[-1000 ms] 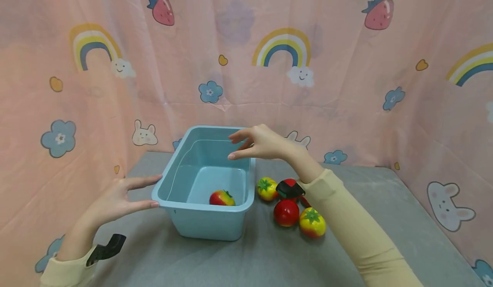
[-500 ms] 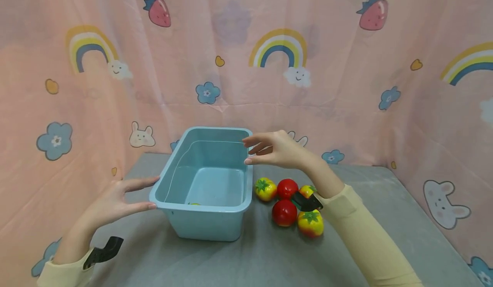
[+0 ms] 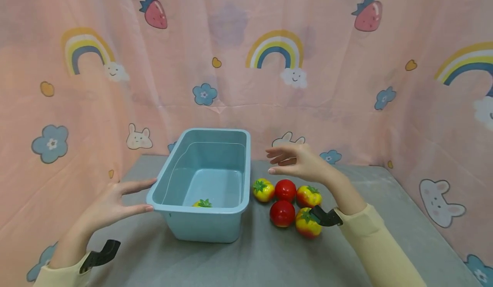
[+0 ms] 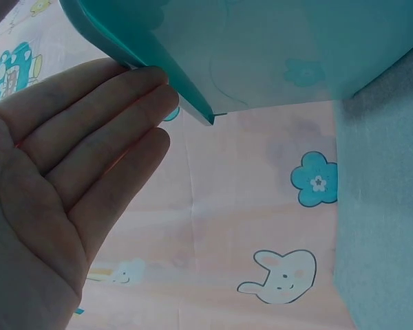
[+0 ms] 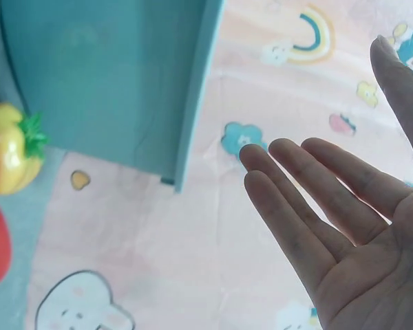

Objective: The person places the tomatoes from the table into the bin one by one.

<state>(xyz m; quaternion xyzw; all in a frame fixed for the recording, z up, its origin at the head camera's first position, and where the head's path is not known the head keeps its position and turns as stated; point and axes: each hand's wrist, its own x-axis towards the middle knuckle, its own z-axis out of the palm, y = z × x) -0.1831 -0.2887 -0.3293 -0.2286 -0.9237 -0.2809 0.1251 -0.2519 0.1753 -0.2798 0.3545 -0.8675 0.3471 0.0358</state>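
Note:
A light blue plastic bin (image 3: 198, 210) stands on the table. Over its near rim shows part of a yellow fruit with a green leafy top (image 3: 203, 203). My left hand (image 3: 111, 204), fingers and thumb fairly straight, touches the bin's left rim; in the left wrist view the fingertips (image 4: 166, 93) lie against that edge. To the right of the bin, my right hand (image 3: 302, 160) hovers in the air with nothing in it, fingers loosely extended. Below it lie yellow-red fruits with green tops (image 3: 263, 190) and two glossy red round fruits (image 3: 282, 213), grouped together.
A grey cloth covers the table (image 3: 385, 231). Behind and at both sides hangs a pink curtain (image 3: 246, 17) printed with rainbows, strawberries, flowers and rabbits. Black straps or mounts (image 3: 101, 255) sit at both wrists.
My right hand has moved right, from over the bin to beside it. The fruit in the bin has shifted, showing less over the near rim. My left hand stays at the rim.

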